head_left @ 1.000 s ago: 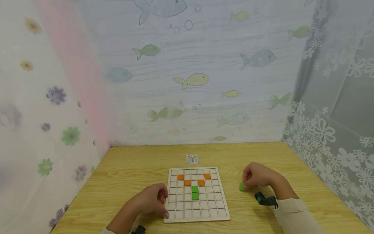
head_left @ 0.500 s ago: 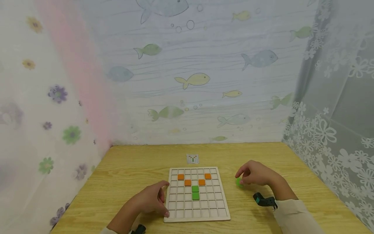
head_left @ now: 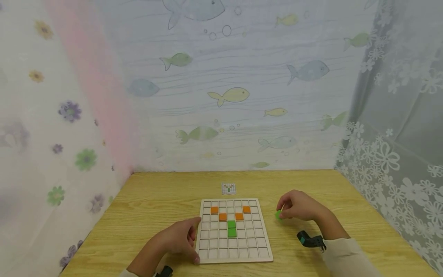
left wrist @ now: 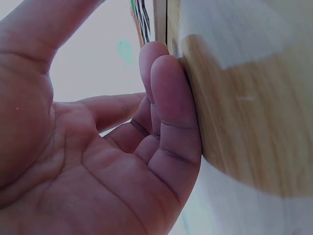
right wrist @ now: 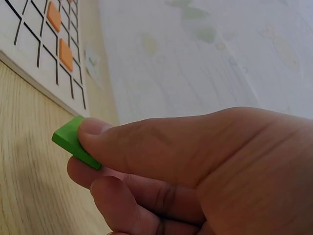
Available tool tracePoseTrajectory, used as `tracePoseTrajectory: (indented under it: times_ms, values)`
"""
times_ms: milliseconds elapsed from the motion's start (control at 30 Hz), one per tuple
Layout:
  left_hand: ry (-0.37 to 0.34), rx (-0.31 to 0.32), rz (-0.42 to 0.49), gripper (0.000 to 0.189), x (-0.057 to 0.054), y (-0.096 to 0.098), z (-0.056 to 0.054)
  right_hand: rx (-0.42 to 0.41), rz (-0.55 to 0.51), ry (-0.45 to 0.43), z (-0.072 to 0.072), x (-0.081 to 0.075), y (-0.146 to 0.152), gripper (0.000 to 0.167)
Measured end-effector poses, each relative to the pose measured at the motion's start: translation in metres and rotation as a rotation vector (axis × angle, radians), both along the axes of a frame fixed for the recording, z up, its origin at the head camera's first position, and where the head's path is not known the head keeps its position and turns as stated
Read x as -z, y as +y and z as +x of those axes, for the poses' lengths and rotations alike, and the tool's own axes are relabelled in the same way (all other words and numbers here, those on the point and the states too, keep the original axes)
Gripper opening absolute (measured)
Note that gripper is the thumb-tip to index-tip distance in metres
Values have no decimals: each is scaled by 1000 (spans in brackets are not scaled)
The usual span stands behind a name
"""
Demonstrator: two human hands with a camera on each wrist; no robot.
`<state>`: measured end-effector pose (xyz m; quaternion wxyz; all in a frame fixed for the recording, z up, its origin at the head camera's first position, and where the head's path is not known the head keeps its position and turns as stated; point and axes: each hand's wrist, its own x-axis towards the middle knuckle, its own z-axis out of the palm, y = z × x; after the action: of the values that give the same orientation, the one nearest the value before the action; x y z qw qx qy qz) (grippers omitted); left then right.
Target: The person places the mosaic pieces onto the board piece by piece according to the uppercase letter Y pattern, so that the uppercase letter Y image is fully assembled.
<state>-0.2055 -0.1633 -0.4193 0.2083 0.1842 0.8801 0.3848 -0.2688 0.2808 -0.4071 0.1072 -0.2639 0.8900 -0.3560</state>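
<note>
Between thumb and fingertips my right hand (head_left: 300, 206) pinches a small green square tile (right wrist: 73, 139), held over the table to the right of the grid board. The pale wooden grid board (head_left: 242, 253) lies in the middle. On it, several orange tiles (head_left: 223, 217) form a V, and two green tiles (head_left: 231, 232) sit one below the other under its point. My left hand (head_left: 178, 238) rests at the board's left side, forefinger and thumb touching the edge. Its other fingers (left wrist: 173, 93) bend loosely against the wooden tabletop in the left wrist view.
A small printed card (head_left: 228, 188) with a Y-shaped grid pattern lies behind the board. The wooden table (head_left: 162, 192) ends at a fish-patterned curtain (head_left: 235, 150), with flowered curtains at both sides. Each wrist carries a black camera (head_left: 309, 240).
My right hand has moved left toward the board with the green tile, which has turned in its fingers. The left hand stays at the board's edge, and the tiles on the board have not moved.
</note>
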Motion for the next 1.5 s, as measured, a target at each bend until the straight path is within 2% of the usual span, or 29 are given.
tracePoseTrajectory:
  times_ms: [333,700,1333,1500]
  values:
    - [9,23,-18,128,4,0,2,24,-24,9,5,2,-14,10]
    - [1,-14,-2,123,5,1,3,33,-20,114,5,4,-28,9]
    - [11,-7,-3,123,3,1,0,56,-65,99,7,14,-57,7]
    - [5,-4,5,122,3,-1,-2,26,-80,89,8,16,-68,6]
